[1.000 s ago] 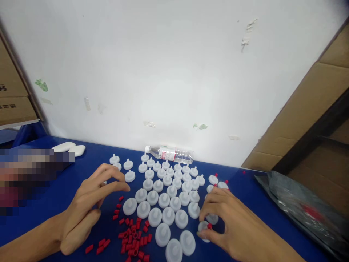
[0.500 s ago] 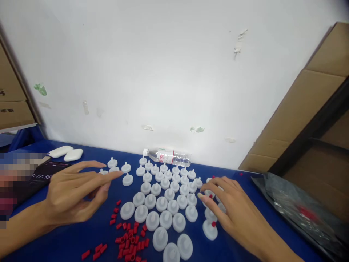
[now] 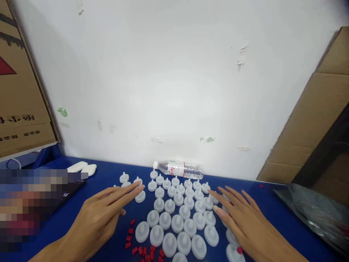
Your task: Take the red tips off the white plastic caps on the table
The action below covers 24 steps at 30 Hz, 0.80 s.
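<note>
Many white round plastic caps with a narrow spout [image 3: 177, 223] stand spout-up on the blue table. My left hand [image 3: 99, 216] is open, its fingers stretched towards a small group of these caps on the left; its fingertips overlap one white cap [image 3: 140, 197], and I cannot tell whether they touch it. My right hand [image 3: 242, 218] is open with fingers spread, hovering over or resting on caps at the right side and partly hiding them. One cap by its wrist has a red sleeve [image 3: 239, 250] on its spout. Loose red sleeves [image 3: 131, 231] lie in front of the left group.
A clear plastic bottle [image 3: 180, 169] lies on its side against the white wall. At left are white oval items [image 3: 88, 170] and a dark phone [image 3: 68, 194], partly pixelated. Cardboard boxes [image 3: 27, 98] flank both sides. A grey plastic bag [image 3: 308, 207] lies at right.
The view has tilted up, so the table sits lower and further right. My left hand's fingers have straightened and come together; my right hand's fingers have spread wider.
</note>
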Motion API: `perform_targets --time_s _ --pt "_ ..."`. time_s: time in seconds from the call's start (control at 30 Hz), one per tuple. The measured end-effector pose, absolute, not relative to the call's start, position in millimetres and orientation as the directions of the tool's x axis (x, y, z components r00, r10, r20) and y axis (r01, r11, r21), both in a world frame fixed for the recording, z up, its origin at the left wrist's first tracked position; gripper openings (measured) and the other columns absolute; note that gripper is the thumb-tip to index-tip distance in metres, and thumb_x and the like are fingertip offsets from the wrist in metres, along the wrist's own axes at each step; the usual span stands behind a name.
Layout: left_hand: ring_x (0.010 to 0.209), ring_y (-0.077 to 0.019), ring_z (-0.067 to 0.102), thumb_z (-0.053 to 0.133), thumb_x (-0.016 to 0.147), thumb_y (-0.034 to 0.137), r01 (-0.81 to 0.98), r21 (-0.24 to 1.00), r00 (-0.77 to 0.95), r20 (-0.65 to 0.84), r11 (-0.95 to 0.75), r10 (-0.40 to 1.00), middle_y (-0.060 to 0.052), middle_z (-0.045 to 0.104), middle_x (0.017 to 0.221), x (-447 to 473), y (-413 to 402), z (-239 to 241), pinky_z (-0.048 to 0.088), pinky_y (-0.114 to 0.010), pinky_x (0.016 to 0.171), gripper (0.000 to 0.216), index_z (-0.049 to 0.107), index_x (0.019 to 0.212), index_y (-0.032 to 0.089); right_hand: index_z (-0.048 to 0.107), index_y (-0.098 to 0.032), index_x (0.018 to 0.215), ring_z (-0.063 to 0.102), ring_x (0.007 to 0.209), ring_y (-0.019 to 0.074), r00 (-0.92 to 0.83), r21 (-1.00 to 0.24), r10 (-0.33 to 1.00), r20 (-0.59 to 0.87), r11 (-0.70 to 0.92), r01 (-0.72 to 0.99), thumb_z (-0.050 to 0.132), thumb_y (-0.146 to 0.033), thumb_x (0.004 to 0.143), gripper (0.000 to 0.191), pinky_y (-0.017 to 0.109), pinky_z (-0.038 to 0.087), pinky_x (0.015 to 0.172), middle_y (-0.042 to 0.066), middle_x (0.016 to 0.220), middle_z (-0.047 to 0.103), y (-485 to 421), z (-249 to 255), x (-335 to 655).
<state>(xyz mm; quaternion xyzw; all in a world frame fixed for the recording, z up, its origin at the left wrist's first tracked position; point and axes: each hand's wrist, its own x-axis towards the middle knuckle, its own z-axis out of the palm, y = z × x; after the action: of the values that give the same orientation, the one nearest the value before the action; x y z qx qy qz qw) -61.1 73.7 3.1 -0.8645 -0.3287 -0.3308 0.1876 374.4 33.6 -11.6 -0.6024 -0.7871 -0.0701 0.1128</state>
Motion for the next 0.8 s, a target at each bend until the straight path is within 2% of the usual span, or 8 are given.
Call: perform_targets --time_s 0.1,0.23,0.3,0.37,0.43,0.63,0.7,0.8 --pt "0.099 -0.0094 0.082 0.039 0.098 -0.004 0.613 -0.013 0.533 0.745 -0.79 0.401 0.0 0.078 0.142 -70.0 76.1 -0.4 0.062 -0.019 0.092 0.064 0.065 0.145 0.031 0.056 -0.042 0.161 0.045 0.158 0.0402 -0.225 -0.086 0.966 0.131 0.237 0.968 0.026 -0.069 0.111 0.064 0.08 0.028 0.127 0.002 0.164 0.057 42.8 -7.2 372.8" --pt "0.098 -0.0126 0.083 0.036 0.095 -0.007 0.519 0.061 0.523 0.767 -0.853 0.373 -0.002 0.085 0.121 -77.8 77.8 -4.4 0.063 -0.018 0.084 0.055 0.069 0.128 0.025 0.065 -0.042 0.153 0.044 0.159 0.0382 -0.217 -0.146 0.973 0.08 0.226 0.963 0.023 -0.073 0.11 0.068 0.078 0.022 0.13 -0.001 0.159 0.063 54.0 -8.5 370.8" --pt "0.077 -0.0109 0.079 0.034 0.096 -0.006 0.481 0.098 0.541 0.748 -0.871 0.383 0.001 0.084 0.093 -75.1 77.0 -3.6 0.059 -0.018 0.074 0.044 0.066 0.106 0.023 0.068 -0.039 0.151 0.046 0.158 0.0376 -0.216 -0.149 0.971 0.103 0.23 0.962 0.022 -0.074 0.11 0.07 0.078 0.022 0.13 0.001 0.158 0.064 55.5 -10.5 370.8" --pt "0.053 -0.0088 0.063 0.031 0.098 -0.005 0.454 0.127 0.572 0.718 -0.882 0.397 0.007 0.067 0.062 -69.3 75.0 -0.3 0.051 -0.019 0.062 0.039 0.055 0.084 0.023 0.069 -0.035 0.15 0.051 0.154 0.0378 -0.235 -0.134 0.963 0.13 0.252 0.959 0.021 -0.072 0.111 0.073 0.078 0.027 0.128 0.004 0.156 0.064 54.0 -10.8 372.0" --pt "0.045 -0.0091 0.048 0.027 0.099 -0.004 0.44 0.152 0.6 0.683 -0.885 0.415 0.008 0.05 0.052 -63.8 71.5 4.6 0.042 -0.022 0.055 0.04 0.042 0.074 0.024 0.07 -0.03 0.149 0.059 0.148 0.0373 -0.278 -0.098 0.942 0.19 0.3 0.949 0.02 -0.067 0.112 0.072 0.075 0.037 0.125 0.006 0.154 0.066 50.7 -8.9 374.3" --pt "0.046 -0.0105 0.039 0.017 0.098 -0.001 0.456 0.191 0.643 0.604 -0.869 0.471 0.007 0.045 0.055 -60.7 55.1 13.8 0.039 -0.025 0.058 0.04 0.035 0.072 0.023 0.07 -0.022 0.147 0.078 0.123 0.0301 -0.33 0.094 0.719 0.611 0.348 0.933 0.037 -0.054 0.115 0.056 0.049 0.07 0.097 0.008 0.138 0.078 43.0 -2.4 375.7" --pt "0.047 -0.0105 0.039 0.018 0.099 0.001 0.478 0.188 0.644 0.59 -0.858 0.488 0.007 0.045 0.056 -60.6 52.6 13.7 0.04 -0.025 0.06 0.039 0.034 0.071 0.023 0.071 -0.022 0.143 0.082 0.111 0.0288 -0.35 0.139 0.632 0.691 0.359 0.923 0.043 -0.055 0.114 0.052 0.043 0.072 0.086 0.007 0.129 0.082 40.9 0.0 370.9" --pt "0.049 -0.0105 0.045 0.025 0.1 0.003 0.535 0.182 0.623 0.575 -0.825 0.53 0.007 0.049 0.057 -58.7 55.4 12.0 0.039 -0.026 0.058 0.037 0.038 0.072 0.023 0.075 -0.025 0.131 0.084 0.102 0.0221 -0.421 0.178 0.512 0.748 0.457 0.871 0.045 -0.044 0.116 0.038 0.031 0.07 0.084 0.005 0.12 0.084 35.6 4.8 359.7"
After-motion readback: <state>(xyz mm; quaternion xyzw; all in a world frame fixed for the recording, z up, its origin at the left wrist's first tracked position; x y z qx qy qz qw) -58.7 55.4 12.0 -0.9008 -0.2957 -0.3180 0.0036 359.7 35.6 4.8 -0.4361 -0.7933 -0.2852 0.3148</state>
